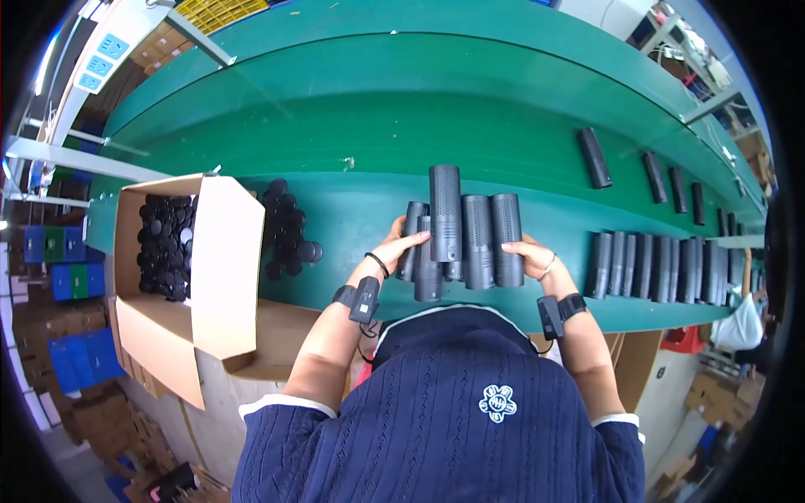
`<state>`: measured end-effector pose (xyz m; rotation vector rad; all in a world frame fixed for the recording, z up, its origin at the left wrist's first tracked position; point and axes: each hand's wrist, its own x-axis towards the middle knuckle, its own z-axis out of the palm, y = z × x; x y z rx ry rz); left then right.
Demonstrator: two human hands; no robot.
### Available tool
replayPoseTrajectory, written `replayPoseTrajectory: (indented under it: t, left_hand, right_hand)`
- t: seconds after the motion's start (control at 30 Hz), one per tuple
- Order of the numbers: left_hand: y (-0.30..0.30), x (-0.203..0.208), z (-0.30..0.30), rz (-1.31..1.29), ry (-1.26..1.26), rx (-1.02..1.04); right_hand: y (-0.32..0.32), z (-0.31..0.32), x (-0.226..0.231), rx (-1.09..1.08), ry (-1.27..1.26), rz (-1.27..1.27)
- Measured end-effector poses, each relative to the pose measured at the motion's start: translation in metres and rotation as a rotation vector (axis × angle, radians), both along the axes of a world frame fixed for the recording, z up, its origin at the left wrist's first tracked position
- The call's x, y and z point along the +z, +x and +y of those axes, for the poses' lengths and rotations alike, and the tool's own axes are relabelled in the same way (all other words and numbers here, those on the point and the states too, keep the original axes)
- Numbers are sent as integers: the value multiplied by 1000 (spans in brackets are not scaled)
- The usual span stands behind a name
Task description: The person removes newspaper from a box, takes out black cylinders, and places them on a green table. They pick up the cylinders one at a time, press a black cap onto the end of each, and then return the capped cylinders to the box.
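Observation:
Close in front of me, a bunch of several black perforated cylinders (478,243) is pressed between my two hands. One cylinder (445,210) lies higher than the others, on top of them. My left hand (402,247) grips the bunch from the left, its thumb laid across the cylinders and its other fingers mostly hidden behind. On the opposite side, my right hand (532,255) is closed against the rightmost cylinder (507,239), thumb in front. Whether the bunch rests on the green table (360,218) or is lifted, I cannot tell.
At the left stands an open cardboard box (226,268) of black round discs (168,243); more discs (285,226) are heaped beside it. A row of similar cylinders (644,267) stretches right. Others lie spaced on the green belt (503,126). Another person (740,323) is at far right.

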<state>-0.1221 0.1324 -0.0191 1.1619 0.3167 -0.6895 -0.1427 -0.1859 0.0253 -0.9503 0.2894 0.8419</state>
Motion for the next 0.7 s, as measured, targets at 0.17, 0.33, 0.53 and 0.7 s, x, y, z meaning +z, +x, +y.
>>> replayPoseTrajectory:
  t: [0.17,0.33,0.53,0.7]
  left_hand:
    - [1,0,0,56,253,87]
    - [-1,-25,18,-195,963,152]
    - [5,-40,38,-251,1107,121]
    - [29,-23,23,-119,1369,55]
  right_hand:
    - [0,-17,-7,-137,-168,-32]
    - [-6,-41,-22,-176,-329,-23]
    - [-19,-66,-56,-249,-835,-341]
    - [-36,-75,-79,-159,-1147,-547]
